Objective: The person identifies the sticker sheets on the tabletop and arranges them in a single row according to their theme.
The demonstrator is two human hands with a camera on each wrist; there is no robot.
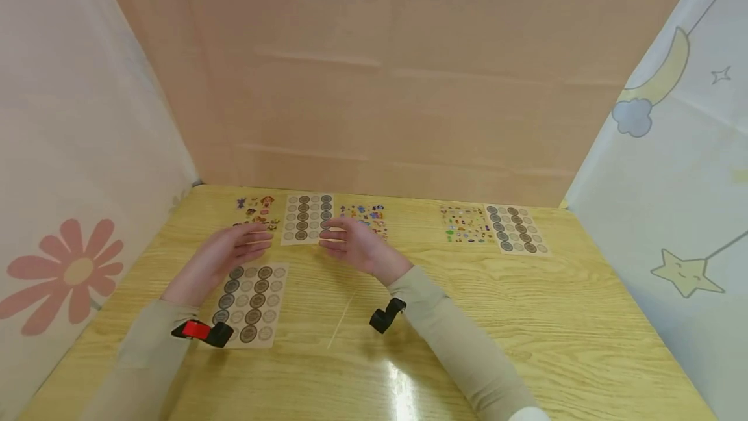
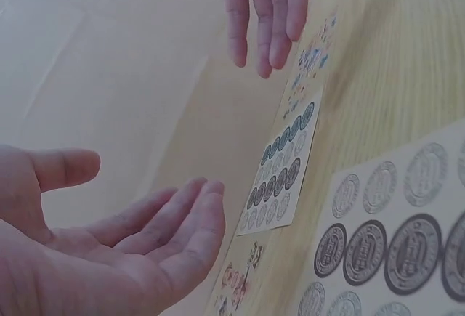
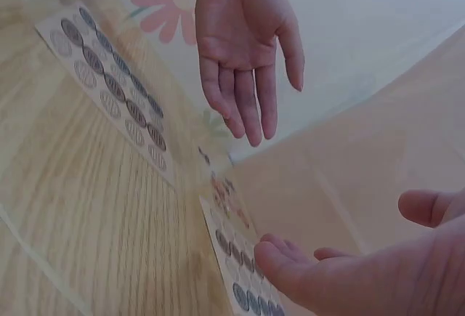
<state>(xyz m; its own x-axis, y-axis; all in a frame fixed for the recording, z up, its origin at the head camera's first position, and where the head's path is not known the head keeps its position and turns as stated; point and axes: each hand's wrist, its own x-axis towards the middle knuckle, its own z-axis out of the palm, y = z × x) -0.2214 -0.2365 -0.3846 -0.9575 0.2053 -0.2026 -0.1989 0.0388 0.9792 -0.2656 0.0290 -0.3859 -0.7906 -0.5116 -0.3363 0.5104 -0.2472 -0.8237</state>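
Left hand (image 1: pixel 224 253), right hand (image 1: pixel 363 247): empty, fingers loose, apart. Wrist camera (image 1: pixel 219 334), if lowered, could drag coin-print sheet (image 1: pixel 257 301), 8 o'clock.

Worktop (image 1: pixel 479 317): yellow wood grain.
Near-left sheet (image 1: pixel 251 307): beige, alternating columns of dark grey and pale round seals.
Far-edge sheet (image 1: pixel 308 219): same seal pattern.
Far-right-corner sheet (image 1: pixel 517 230): dark and pale seals again.
Far-left-corner stickers (image 1: pixel 267 201): purple, red, orange figures.
Back wall (image 1: pixel 374 102): plain peach-pink.
Left wall (image 1: pixel 70 115): white, pink flower (image 1: pixel 78 271) with orange centre.
Right wall (image 1: pixel 689 174): white, yellow moon (image 1: pixel 672 70), blue cloud (image 1: pixel 633 117).
Sleeves (image 1: pixel 467 349): beige.
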